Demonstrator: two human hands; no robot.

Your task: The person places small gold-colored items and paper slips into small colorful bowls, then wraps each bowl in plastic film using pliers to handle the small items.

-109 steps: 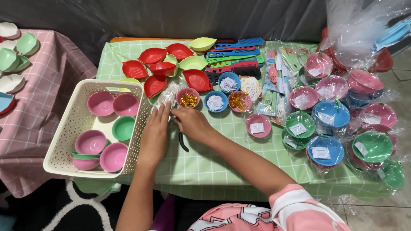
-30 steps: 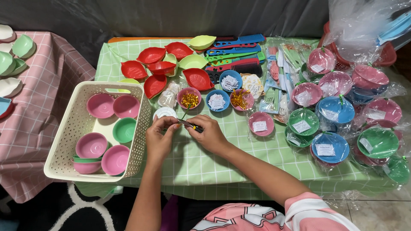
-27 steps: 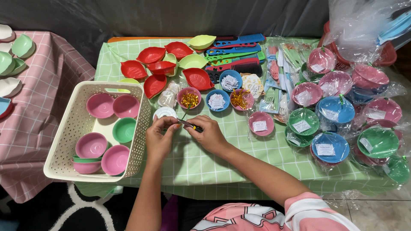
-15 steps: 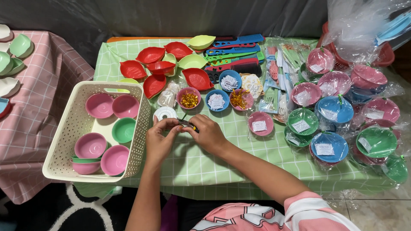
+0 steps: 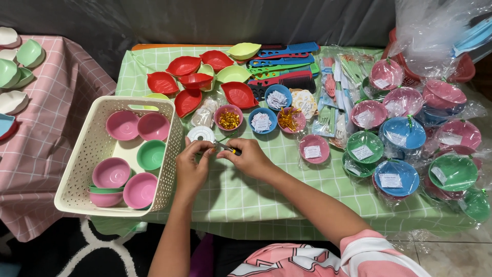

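Observation:
My left hand [image 5: 192,166] and my right hand [image 5: 249,158] meet fingertip to fingertip over the green checked tablecloth [image 5: 256,192]. They are just in front of a white roll [image 5: 201,134]. In my right hand is a small dark tool with a yellow mark [image 5: 231,150]. The fingers of my left hand pinch the end of a thin green strip [image 5: 221,139] that runs up toward a pink bowl of gold bits [image 5: 229,118]. What the strip is made of is too small to tell.
A cream basket [image 5: 82,164] with pink and green bowls stands at the left. Red and green leaf-shaped dishes [image 5: 184,66], combs [image 5: 287,64] and small bowls of paper slips [image 5: 262,120] lie behind. Plastic-wrapped bowls [image 5: 405,133] crowd the right side. A pink-clothed table [image 5: 46,133] adjoins on the left.
My hands have lifted off the cloth and drawn close together by the white roll. The dark tool that lay on the table is now in my right hand.

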